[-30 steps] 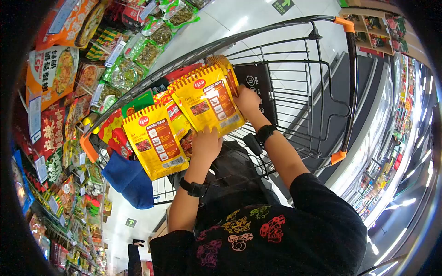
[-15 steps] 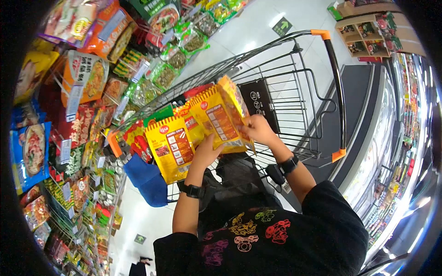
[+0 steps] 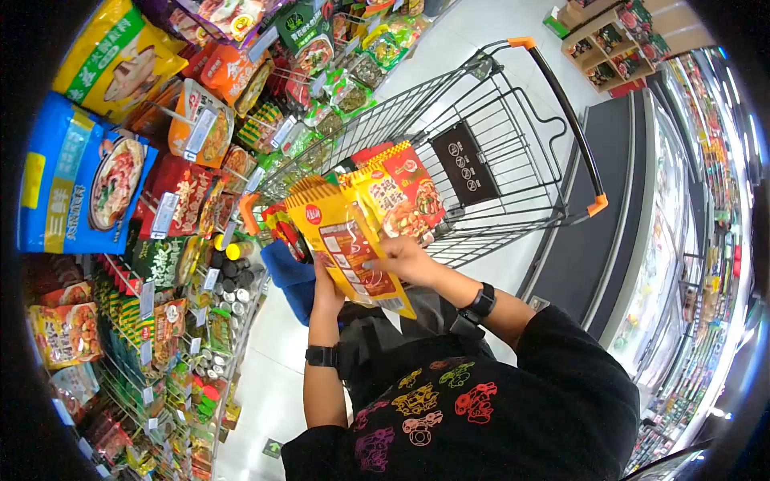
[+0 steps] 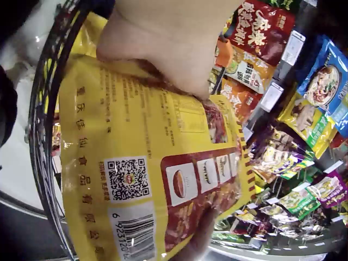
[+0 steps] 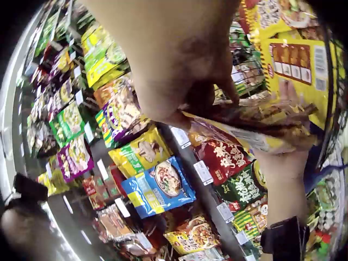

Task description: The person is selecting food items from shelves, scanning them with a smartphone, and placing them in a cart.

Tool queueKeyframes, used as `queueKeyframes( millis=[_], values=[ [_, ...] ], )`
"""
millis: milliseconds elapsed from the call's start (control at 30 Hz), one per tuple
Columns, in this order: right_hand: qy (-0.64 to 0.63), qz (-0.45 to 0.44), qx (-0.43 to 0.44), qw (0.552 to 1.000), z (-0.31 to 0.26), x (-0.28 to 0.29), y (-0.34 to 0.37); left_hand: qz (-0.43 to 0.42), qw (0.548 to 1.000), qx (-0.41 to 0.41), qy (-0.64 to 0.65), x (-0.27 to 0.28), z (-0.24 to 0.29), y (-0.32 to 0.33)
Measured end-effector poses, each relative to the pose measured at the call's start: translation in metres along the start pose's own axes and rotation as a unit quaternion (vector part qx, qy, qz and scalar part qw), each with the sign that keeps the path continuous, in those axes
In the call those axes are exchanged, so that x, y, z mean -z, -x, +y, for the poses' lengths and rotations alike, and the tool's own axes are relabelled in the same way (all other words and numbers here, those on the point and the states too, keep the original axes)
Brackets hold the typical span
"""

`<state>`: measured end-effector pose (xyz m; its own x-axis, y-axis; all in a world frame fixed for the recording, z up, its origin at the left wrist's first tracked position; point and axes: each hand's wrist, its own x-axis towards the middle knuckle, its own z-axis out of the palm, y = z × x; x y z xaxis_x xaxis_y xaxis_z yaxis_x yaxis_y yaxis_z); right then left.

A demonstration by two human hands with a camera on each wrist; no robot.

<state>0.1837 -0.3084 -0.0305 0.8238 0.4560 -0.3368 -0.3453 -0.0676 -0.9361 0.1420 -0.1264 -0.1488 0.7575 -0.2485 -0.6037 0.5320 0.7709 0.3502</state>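
Both my hands hold one yellow seasoning packet point(image 3: 341, 240), tilted over the near end of the shopping cart, its printed back facing up. My left hand point(image 3: 327, 290) grips its lower left edge. The right hand point(image 3: 409, 260) pinches its right side, thumb and fingers at the edge. A barcode point(image 4: 133, 236) and a QR code show on the packet in the left wrist view. Edge-on, the packet point(image 5: 255, 130) stretches between the two hands in the right wrist view. Just behind it, another yellow packet point(image 3: 401, 192) lies in the cart with its food picture up.
The wire cart point(image 3: 513, 152) has a black sign panel point(image 3: 464, 168) and orange corners. A blue cloth point(image 3: 289, 276) hangs at its left near corner. Shelves of hanging food packets, including a large blue packet point(image 3: 80, 180), line the left side. A freezer case point(image 3: 642, 264) stands right.
The right hand has moved left from the packets further back to the nearer packet, now held by both hands. The packet behind now shows its front. The view has shifted toward the left shelves.
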Motion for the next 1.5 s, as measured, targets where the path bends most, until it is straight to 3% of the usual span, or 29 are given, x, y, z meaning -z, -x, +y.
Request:
queueKeyframes(
  millis=[100,167,200,233,267,300,367,400,500,533,667,767,800,833,933,1000,1033,1067,1100,1200,1233,1300,1333,1367,1433,1500],
  values=[
    [-0.314,0.005,-0.047,0.948,0.029,-0.009,-0.002,-0.01,0.995,-0.016,-0.1,0.001,0.019,0.022],
    [-0.393,0.035,-0.049,0.918,0.027,-0.007,-0.002,0.015,0.987,-0.026,-0.16,0.005,0.024,0.03],
    [-0.378,0.059,-0.049,0.923,0.028,-0.005,-0.002,0.028,0.981,-0.031,-0.19,0.007,0.024,0.03],
    [-0.297,0.09,-0.066,0.948,0.035,-0.001,-0.003,0.042,0.974,-0.037,-0.218,0.008,0.024,0.03],
    [-0.131,0.116,-0.076,0.982,0.048,0.007,-0.006,0.095,0.963,-0.054,-0.247,0.008,0.019,0.027],
    [0.038,0.138,-0.083,0.986,0.062,0.016,-0.008,0.113,0.952,-0.079,-0.273,0.003,0.017,0.026],
    [0.155,0.145,-0.088,0.973,0.079,0.026,-0.009,0.16,0.88,-0.125,-0.43,0.018,0.005,0.012],
    [0.214,0.148,-0.087,0.962,0.086,0.029,-0.012,0.177,0.875,-0.136,-0.429,0.01,0.002,0.014],
    [0.191,0.159,-0.114,0.962,0.106,0.029,-0.028,0.241,0.831,-0.146,-0.481,-0.014,0.008,0.023],
    [0.257,0.157,-0.105,0.948,0.118,0.028,-0.039,0.251,0.832,-0.169,-0.466,-0.02,0.011,0.026],
    [0.291,0.079,-0.118,0.946,0.111,0.019,-0.069,0.321,0.791,-0.221,-0.471,-0.005,0.012,0.018],
    [0.378,-0.09,-0.188,0.902,0.114,0.022,-0.091,0.346,0.752,-0.044,-0.559,0.051,0.003,0.0],
    [0.5,-0.134,-0.068,0.853,0.138,0.026,-0.098,0.35,0.733,0.024,-0.582,0.052,0.006,-0.001],
    [0.508,-0.139,-0.069,0.847,0.141,0.029,-0.101,0.353,0.711,0.091,-0.601,0.052,0.009,-0.001],
    [0.523,-0.133,-0.064,0.839,0.128,0.032,-0.106,0.356,0.729,0.079,-0.579,0.077,-0.004,-0.011],
    [0.542,-0.192,0.027,0.818,0.103,0.043,-0.112,0.348,0.748,0.075,-0.561,0.097,-0.012,-0.026],
    [0.551,-0.217,0.071,0.802,0.09,0.046,-0.116,0.306,0.807,0.018,-0.504,0.061,-0.002,-0.009],
    [0.461,-0.143,0.034,0.875,0.045,0.043,-0.107,0.263,0.868,0.039,-0.419,0.014,0.017,0.013],
    [0.399,-0.131,0.028,0.907,0.018,0.046,-0.103,0.229,0.907,0.027,-0.353,-0.005,0.029,0.023],
    [0.214,-0.115,0.032,0.969,-0.045,0.053,-0.083,0.144,0.968,-0.059,-0.197,-0.031,0.057,0.044],
    [0.163,-0.12,0.043,0.978,-0.065,0.05,-0.072,0.049,0.987,-0.101,-0.114,-0.047,0.066,0.059],
    [0.056,-0.13,0.165,0.976,-0.096,0.037,-0.04,-0.049,0.982,-0.146,-0.11,-0.069,0.084,0.092],
    [-0.028,-0.138,0.171,0.975,-0.115,0.019,-0.018,-0.074,0.972,-0.165,-0.148,-0.077,0.092,0.114],
    [-0.11,-0.151,0.122,0.975,-0.118,0.002,-0.003,-0.1,0.96,-0.198,-0.168,-0.088,0.099,0.14],
    [-0.217,-0.047,0.064,0.973,-0.15,-0.055,0.042,-0.153,0.929,-0.272,-0.198,-0.106,0.109,0.194],
    [-0.26,-0.027,0.114,0.959,-0.132,-0.095,0.054,-0.156,0.921,-0.3,-0.194,-0.099,0.121,0.239]
  ],
)
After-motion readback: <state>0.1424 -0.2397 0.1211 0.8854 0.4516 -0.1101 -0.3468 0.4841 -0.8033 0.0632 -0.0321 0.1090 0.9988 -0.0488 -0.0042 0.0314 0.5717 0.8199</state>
